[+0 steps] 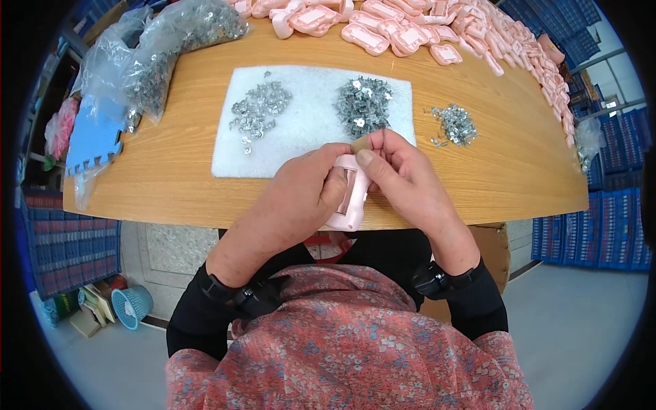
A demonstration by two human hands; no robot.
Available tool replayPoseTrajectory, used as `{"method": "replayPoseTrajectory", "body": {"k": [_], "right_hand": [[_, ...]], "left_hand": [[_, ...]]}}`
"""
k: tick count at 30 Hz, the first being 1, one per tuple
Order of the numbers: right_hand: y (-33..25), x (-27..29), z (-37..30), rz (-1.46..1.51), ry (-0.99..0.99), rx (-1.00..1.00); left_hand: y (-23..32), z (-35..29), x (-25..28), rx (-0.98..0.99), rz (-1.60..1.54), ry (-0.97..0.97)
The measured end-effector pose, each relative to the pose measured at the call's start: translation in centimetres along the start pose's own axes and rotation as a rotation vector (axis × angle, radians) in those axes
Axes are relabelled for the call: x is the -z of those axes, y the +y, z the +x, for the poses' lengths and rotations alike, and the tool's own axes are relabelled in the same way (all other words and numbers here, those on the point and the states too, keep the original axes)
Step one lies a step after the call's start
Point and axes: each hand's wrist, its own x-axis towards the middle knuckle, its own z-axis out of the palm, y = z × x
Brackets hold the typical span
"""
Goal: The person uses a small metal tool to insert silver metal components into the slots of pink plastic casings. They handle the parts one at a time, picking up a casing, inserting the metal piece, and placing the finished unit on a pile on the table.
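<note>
Close to the table's near edge, my left hand (307,184) is closed around a pink plastic casing (355,191) with a rectangular opening in its face. The casing points away from me, its narrow end toward my body. At its far end, my right hand (404,171) has thumb and fingers bent together against the casing. A small tan patch (361,143) shows among the fingertips there. Whatever lies between the right fingertips is too small or hidden to name. Just beyond the hands, a dense pile of small metal pieces (362,102) lies on a white foam sheet (311,133).
Looser metal clips (261,109) lie on the sheet's left half. Another small metal pile (456,125) sits on the wooden table (506,164) at right. Pink casings (406,37) crowd the far and right edges. Clear bags of metal parts (154,75) and a blue foam mat (96,133) lie left.
</note>
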Motion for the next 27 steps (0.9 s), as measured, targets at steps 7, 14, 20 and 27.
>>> {"method": "replayPoseTrajectory", "body": {"k": [7, 14, 20, 27], "right_hand": [[0.1, 0.3, -0.2, -0.005, -0.015, 0.123], [-0.1, 0.5, 0.0, -0.103, -0.024, 0.108], [-0.3, 1.0, 0.4, -0.077, -0.043, 0.052], [0.4, 3.7, -0.2, -0.218, 0.164, 0.148]], "left_hand": [[-1.6, -0.4, -0.1, 0.339, -1.143, -0.122], [-1.0, -0.4, 0.2, 0.369, -1.293, -0.218], [-2.1, -0.6, 0.2, 0.376, -1.507, -0.380], [0.0, -0.3, 1.4, 0.479, -1.249, -0.178]]}}
